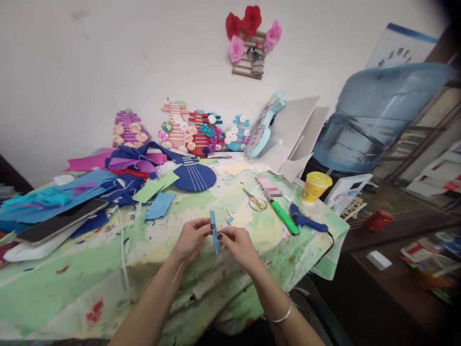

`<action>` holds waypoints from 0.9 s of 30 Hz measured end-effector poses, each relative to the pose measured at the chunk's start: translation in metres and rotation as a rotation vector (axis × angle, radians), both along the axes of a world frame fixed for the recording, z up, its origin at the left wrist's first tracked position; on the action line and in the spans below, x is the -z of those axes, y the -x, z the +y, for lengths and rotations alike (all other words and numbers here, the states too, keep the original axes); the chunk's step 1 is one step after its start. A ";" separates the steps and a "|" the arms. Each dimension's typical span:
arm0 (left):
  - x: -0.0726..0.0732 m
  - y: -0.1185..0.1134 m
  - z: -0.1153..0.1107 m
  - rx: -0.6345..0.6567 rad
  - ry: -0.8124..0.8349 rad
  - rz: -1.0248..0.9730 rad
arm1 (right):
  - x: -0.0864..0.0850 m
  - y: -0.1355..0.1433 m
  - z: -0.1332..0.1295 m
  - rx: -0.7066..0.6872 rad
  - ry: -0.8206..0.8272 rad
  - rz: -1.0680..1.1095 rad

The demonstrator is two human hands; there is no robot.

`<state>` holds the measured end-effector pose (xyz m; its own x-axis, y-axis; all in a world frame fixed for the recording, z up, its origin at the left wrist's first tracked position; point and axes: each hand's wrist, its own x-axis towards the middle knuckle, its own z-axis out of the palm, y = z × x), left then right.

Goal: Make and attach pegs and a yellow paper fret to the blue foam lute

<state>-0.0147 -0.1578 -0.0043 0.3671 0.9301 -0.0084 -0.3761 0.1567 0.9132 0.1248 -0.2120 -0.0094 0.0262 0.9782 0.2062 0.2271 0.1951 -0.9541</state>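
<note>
partly hidden by a pixelated patch, a pink thing (271,185) lies on the desk (151,288), so its surface cannot be read. at the right, the big water bottle (378,115) covers the lower part of a wall sign (399,45), and the shelves beyond are blurred and dim. at the left, a phone (63,221) rests over a white object (46,244) that shows only in part, and the heap of coloured sheets (90,185) behind overlaps so much that separate pieces are hard to count. the near edge of the desk runs out of view at the lower left. the blue strip (215,244) is narrow, straight and light blue, with a lengthwise line that looks like a fold or seam; it is held above the desk at the middle, nearly upright in view and leaning slightly, with part of its length behind fingertips. the left hand (192,240) has its grip closed on the strip's left side, thumb and finger pinched together. the right hand (242,247) has thumb and finger close together at the right edge, lower down; whether that grip clamps the strip or merely touches it, i cannot tell. beyond the 2 hands lie gold-handled scissors (257,203), with a blue glue gun (308,221) farther right.
</note>
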 end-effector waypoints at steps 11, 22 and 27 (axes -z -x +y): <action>0.004 0.006 0.015 -0.148 0.031 -0.047 | -0.028 -0.197 -0.025 0.728 0.400 -1.121; 0.005 -0.004 0.066 -0.164 -0.052 0.005 | -0.003 -0.239 -0.036 0.594 0.431 -1.296; -0.002 -0.005 0.090 -0.135 -0.098 0.070 | -0.013 -0.250 -0.052 0.705 0.249 -1.196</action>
